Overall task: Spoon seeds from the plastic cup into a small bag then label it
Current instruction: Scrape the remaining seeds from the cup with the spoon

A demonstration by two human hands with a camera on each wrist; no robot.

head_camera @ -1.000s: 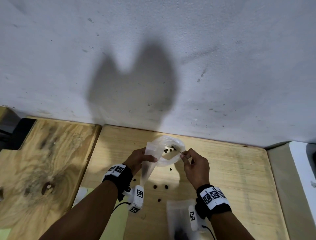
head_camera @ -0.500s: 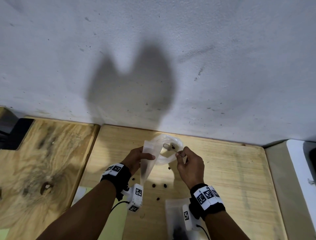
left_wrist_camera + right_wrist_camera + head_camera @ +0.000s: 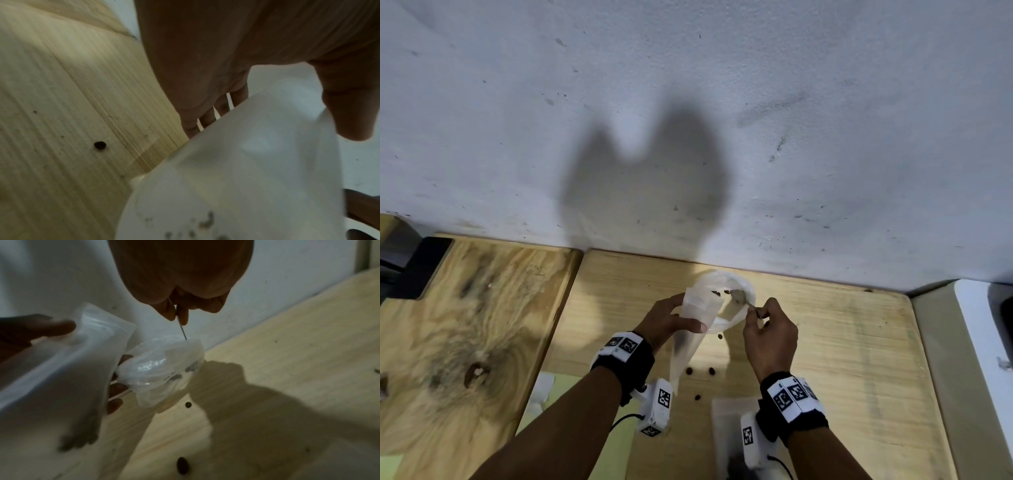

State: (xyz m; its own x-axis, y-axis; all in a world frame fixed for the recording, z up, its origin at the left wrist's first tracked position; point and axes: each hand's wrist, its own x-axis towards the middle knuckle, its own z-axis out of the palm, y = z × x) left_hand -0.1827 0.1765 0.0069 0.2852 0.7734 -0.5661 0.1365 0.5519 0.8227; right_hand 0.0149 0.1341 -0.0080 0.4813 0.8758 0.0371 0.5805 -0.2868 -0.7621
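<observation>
Head view, cup (image 3: 736,291) near wall (image 3: 722,137), seeds (image 3: 700,371) scattered

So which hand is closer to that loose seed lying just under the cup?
Left. The left hand holds the bag with its thumb tip just left of the seed; the right hand, pinching the spoon, sits farther to the seed's right.
</observation>
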